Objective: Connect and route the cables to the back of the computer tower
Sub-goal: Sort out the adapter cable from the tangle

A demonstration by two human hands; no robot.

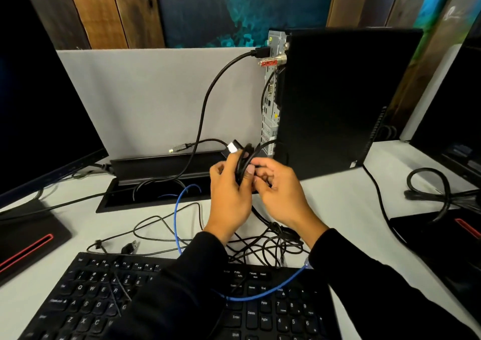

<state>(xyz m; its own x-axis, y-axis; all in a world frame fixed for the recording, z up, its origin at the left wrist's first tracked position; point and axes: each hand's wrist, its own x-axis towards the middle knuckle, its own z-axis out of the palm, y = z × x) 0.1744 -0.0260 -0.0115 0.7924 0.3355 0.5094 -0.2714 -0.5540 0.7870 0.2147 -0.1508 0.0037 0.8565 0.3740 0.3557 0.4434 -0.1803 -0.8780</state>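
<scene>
Centrally, left hand [229,193] and right hand [281,191] both grip a black cable bundle [243,162] beside the tower [338,100]

black keyboard [104,300], monitor [39,105], grey divider panel [156,100], second monitor [453,110]

Single head view, looking forward-down, close over desk [338,196].

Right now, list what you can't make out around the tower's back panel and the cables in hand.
All in the head view:
- Ports on the computer tower: too small and steeply angled to tell apart.
- Connector above the left hand: blurred, type unclear.
- Black cable ends: hidden by the right hand and the tangle below.
- Blue cable: its near stretch hidden under the sleeves.
</scene>
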